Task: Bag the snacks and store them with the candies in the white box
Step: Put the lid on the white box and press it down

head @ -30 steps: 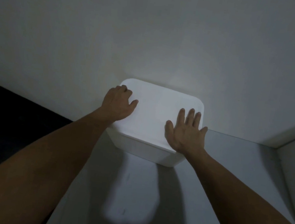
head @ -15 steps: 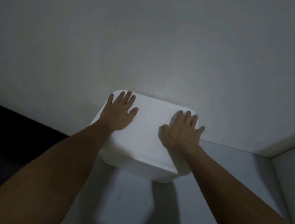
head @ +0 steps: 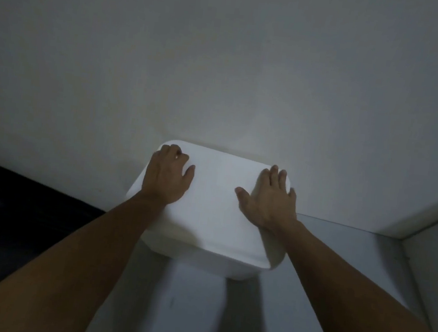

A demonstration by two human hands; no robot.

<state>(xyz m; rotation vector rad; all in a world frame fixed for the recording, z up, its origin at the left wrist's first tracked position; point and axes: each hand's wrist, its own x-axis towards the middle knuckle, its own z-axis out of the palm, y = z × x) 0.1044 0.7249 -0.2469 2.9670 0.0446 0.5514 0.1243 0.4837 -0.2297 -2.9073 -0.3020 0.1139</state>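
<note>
From the head camera, a white box (head: 216, 206) with rounded corners and its lid on stands on a pale grey worktop (head: 306, 298), pushed up to the far edge where the worktop meets a plain white wall (head: 223, 70). It sits toward the left edge of the worktop, well apart from the right-hand corner, where a white side panel (head: 435, 272) rises.

The left hand (head: 167, 179) rests on the far left corner of the lid; its fingers (head: 173, 152) are curled over that corner while the thumb lies flat on top, pointing inward. The right hand (head: 270, 199) lies palm down on the right side of the lid, fingers straight and close together and reaching the far right corner, thumb spread toward the middle.

Both bare forearms stretch up from the bottom of the picture. Left of the worktop lies a dark area whose details cannot be made out. The box casts a bright patch on the worktop near its front edge.
</note>
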